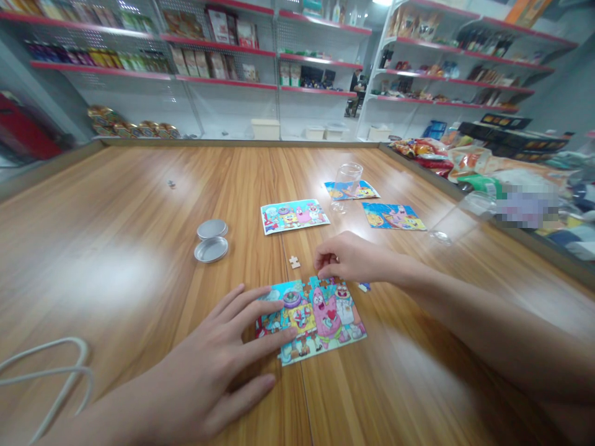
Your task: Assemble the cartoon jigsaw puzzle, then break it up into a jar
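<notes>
Fingers of the left hand [216, 350] spread well apart, palm down; index and middle lie across the left part of a jigsaw puzzle [328, 319] at lower centre of the frame, thumb out to the side. Right hand [348, 257]: fingers curled in toward the thumb, tips at the puzzle's upper edge; cannot tell whether a piece is pinched between them. Puzzle lies flat, cartoon side up, upper edge ragged. One pale loose piece [294, 262] sits just above it; a blue-and-white piece [364, 287] lies near the right wrist. Surface: wood-grain table [139, 260] with glossy reflections. Picture card [295, 216] at centre, above the puzzle; two round metal tins [211, 249] left of centre, touching in view; another cartoon picture [394, 216] right of centre, with a clear cylinder [348, 179] above and left of it. White cable [69, 375] loops at lower left. Room: stocked shelves [223, 43] with red edges across the top, bagged goods [465, 161] at upper right, a distant person [354, 93] at upper right of centre.
</notes>
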The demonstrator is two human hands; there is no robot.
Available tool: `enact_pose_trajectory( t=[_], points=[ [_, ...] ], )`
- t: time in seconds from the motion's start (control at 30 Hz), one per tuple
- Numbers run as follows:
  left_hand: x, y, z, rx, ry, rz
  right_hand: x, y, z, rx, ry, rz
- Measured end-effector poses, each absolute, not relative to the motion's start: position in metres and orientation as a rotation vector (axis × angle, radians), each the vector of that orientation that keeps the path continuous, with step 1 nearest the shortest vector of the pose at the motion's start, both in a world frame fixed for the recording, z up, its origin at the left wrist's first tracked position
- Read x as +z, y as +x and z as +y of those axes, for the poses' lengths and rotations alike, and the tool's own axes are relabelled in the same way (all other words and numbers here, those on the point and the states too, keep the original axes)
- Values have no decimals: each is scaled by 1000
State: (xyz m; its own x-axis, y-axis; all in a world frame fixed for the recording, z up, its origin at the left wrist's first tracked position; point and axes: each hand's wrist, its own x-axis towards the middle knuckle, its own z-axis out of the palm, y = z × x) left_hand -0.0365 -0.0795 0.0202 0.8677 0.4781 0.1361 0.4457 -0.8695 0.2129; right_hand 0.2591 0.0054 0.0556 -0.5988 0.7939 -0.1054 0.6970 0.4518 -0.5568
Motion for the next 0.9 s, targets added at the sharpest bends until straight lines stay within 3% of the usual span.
enact_pose_trajectory(
  t=[0.43, 0.9],
  points=[
    [39, 14, -84, 185, 2839, 600, 57, 263, 10, 718, -1243, -2660],
    [19, 35, -88, 114, 2876, 603, 56, 255, 7, 640, -1418, -2740]
  ],
)
